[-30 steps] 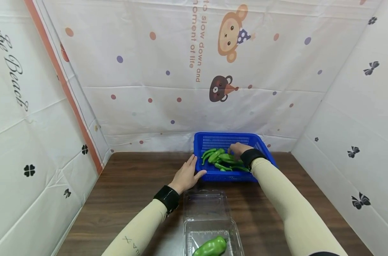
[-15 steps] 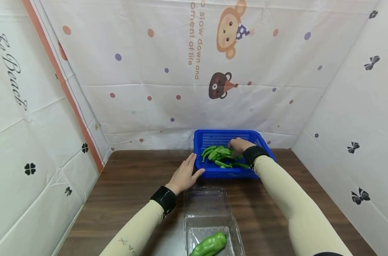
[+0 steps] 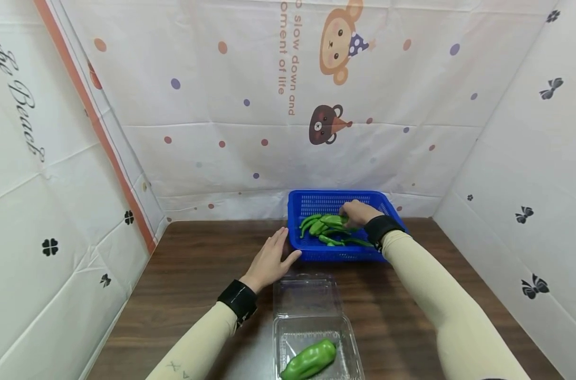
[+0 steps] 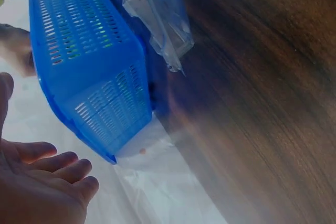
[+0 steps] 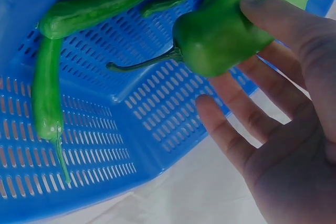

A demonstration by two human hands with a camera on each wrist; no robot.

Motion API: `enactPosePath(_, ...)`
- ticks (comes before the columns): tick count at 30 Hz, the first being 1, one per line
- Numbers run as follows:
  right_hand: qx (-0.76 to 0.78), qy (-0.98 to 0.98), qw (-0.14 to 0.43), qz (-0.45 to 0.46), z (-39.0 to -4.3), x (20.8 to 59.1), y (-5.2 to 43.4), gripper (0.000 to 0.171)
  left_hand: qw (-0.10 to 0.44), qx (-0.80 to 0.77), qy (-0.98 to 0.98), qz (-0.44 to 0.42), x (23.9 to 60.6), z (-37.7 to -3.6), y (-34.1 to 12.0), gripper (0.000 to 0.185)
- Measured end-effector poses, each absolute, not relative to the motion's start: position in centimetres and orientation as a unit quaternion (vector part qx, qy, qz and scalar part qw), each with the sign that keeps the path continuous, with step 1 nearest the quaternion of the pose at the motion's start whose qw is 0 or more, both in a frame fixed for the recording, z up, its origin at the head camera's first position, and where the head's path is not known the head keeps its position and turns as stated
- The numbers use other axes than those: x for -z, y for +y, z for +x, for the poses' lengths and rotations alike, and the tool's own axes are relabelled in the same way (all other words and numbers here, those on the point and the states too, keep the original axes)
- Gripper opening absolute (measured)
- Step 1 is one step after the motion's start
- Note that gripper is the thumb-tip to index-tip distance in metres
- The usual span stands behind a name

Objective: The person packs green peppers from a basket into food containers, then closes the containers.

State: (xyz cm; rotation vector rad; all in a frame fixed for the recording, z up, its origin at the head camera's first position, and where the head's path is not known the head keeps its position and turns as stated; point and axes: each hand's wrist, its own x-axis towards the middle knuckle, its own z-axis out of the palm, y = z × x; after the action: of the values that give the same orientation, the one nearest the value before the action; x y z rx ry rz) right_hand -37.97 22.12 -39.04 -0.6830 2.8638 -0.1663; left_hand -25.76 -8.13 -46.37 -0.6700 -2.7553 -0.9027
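Note:
My right hand (image 3: pixel 359 212) is inside the blue plastic basket (image 3: pixel 342 255). In the right wrist view its thumb presses on top of a plump green pepper (image 5: pixel 226 38) while the fingers lie underneath, and the pepper's curved stem points away. Slim green chili peppers (image 5: pixel 46 90) lie around it on the slotted basket floor. Spread against the basket's left side, fingers extended, is my left hand (image 3: pixel 267 262); the left wrist view shows its fingertips close to the rim. Below the basket sits a hinged clear plastic container (image 3: pixel 277 338) holding one green pepper (image 3: pixel 312 359).
The container's raised-open lid (image 3: pixel 308 296) lies toward the basket's front wall. All of this stands on a dark wood-grain table (image 3: pixel 188 279). A printed white cloth (image 3: pixel 231 169) hangs behind the basket, with similar cloth on both sides.
My right hand has risen slightly in the basket with the plump pepper, above the others. My left hand has slid a little left. The head view has tilted slightly downward.

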Motion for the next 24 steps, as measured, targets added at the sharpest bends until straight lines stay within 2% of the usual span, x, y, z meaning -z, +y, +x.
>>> enactPosePath(12,0.052,0.958,0.084,-0.27,-37.9,39.2,22.1,0.033,0.085,0.323,-0.912,-0.239,45.4,-23.2,-8.9,0.086)
enactPosePath(24,0.057,0.951,0.074,-0.294,-37.0,38.4,22.3,0.015,0.086,0.324,-0.908,-0.253,45.4,-20.1,-10.3,0.086)
